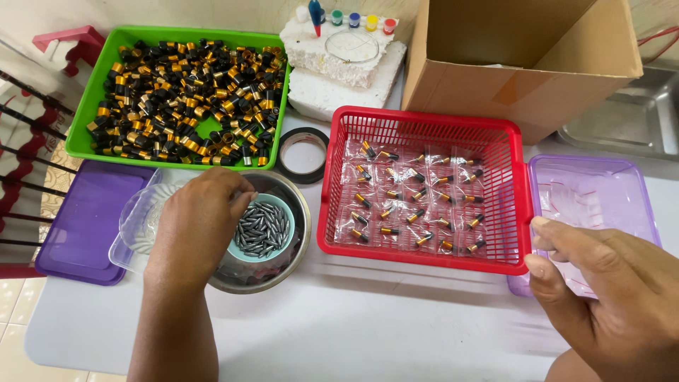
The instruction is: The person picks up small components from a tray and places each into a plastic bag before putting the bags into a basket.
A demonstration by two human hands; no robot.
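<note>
Left hand (201, 219) is reached into the small teal bowl (277, 205) of grey metal pins (263, 230), fingertips curled at the bowl's far-left rim; whether a pin is pinched cannot be told, fingers are hidden by the back of the hand. The teal bowl sits inside a steel bowl (300, 226) near the front-left of the white surface (396, 318). Pins are judged small, hard, smooth and light, likely slippery and prone to rolling; best pinched singly at mid-length between thumb and forefinger. Right hand (601, 283) is held loosely curled, nothing gripped, touching or just beside the near-left edge of the purple clear tray (636, 205). Red basket (509, 212), holding small clear bags of black-and-gold parts, stands between the two hands, its wall raised, to be cleared when crossing. Green tray (88, 106) of black-and-gold caps lies behind the left hand, a black tape roll (304, 152) just beside the steel bowl. Open room is seen only on the front strip of the surface; front edge is near.
</note>
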